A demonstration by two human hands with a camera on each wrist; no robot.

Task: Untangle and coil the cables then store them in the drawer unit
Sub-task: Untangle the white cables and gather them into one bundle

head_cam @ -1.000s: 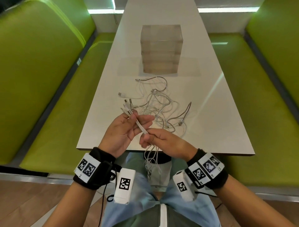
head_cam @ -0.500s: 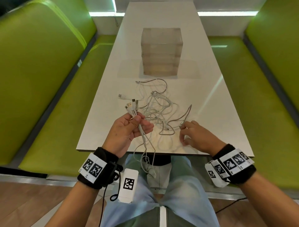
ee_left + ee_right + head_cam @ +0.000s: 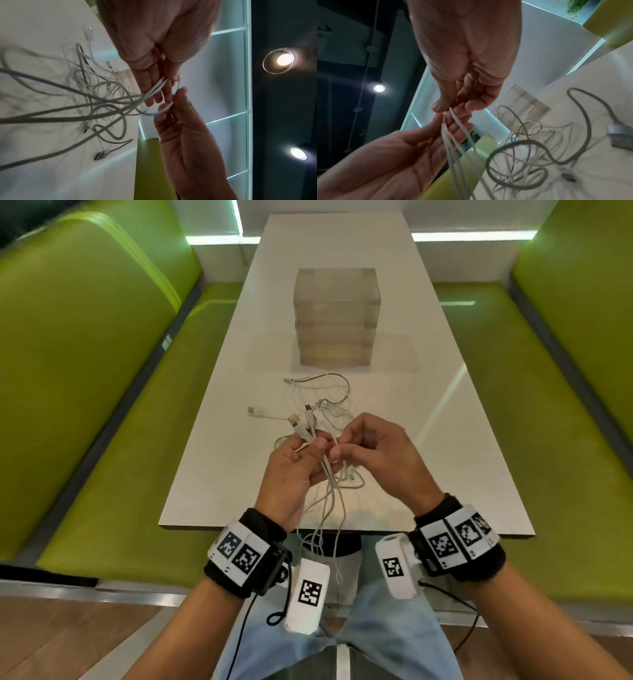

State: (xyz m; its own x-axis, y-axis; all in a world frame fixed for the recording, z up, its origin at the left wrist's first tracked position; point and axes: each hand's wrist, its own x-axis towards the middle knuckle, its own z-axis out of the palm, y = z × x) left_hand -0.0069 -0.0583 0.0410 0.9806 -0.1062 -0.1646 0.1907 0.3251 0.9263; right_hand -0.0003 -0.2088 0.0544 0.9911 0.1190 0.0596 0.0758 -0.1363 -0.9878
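A tangle of white cables (image 3: 329,402) lies on the white table (image 3: 219,474) in front of the translucent drawer unit (image 3: 337,316), whose drawers are closed. My left hand (image 3: 310,445) grips a bundle of several cable ends above the near part of the table. Their connectors (image 3: 301,422) stick out past its fingers, and the cords hang over the table's near edge. My right hand (image 3: 339,445) is right beside it and pinches one thin cable (image 3: 452,112) between thumb and forefinger. The left wrist view shows both hands on the cords (image 3: 154,86).
Green bench seats (image 3: 113,440) run along both sides of the narrow table. A grey braided cable with a USB plug (image 3: 101,155) lies loose on the table to the right of the tangle. One white USB end (image 3: 253,410) points to the left.
My right hand left the bundle, reached out to the right part of the tangle, then came back and pinched a cable next to my left hand. The left hand kept its hold.
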